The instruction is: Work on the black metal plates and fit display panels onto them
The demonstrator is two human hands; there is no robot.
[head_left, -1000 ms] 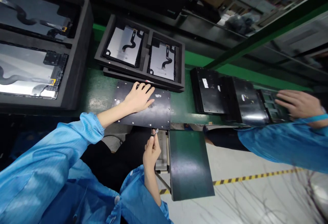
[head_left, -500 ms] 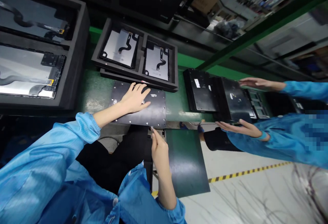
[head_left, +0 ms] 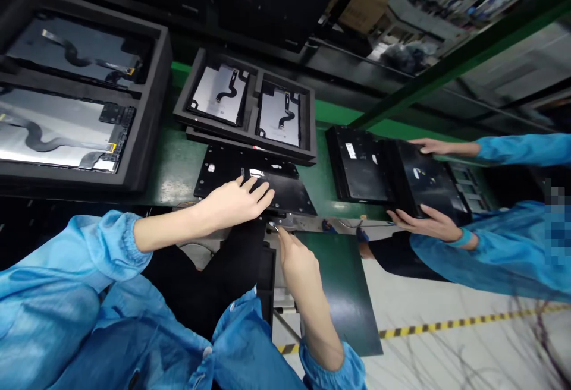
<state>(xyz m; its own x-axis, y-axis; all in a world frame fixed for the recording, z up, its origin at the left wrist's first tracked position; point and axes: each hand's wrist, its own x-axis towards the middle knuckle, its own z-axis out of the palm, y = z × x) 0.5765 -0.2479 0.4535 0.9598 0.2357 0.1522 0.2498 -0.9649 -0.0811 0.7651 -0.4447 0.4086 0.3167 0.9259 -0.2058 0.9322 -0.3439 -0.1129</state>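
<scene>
**One grip closed, one hand loose**

Left of the right hand's grip stands a large foam tray [head_left: 154,96]; ahead of the grip lies a smaller foam tray [head_left: 252,110]. Between it and the grip, beneath the left hand [head_left: 236,203], spread and grasping nothing, is the black plate [head_left: 288,191]. The right hand [head_left: 300,259] pinches a small metal piece [head_left: 273,225], type indistinct.

smooth plate [head_left: 286,189], matt foam tray [head_left: 311,118]

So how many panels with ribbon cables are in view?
4: upper panel and lower panel in the left tray, left panel and right panel in the middle tray. More may lie hidden.
</scene>
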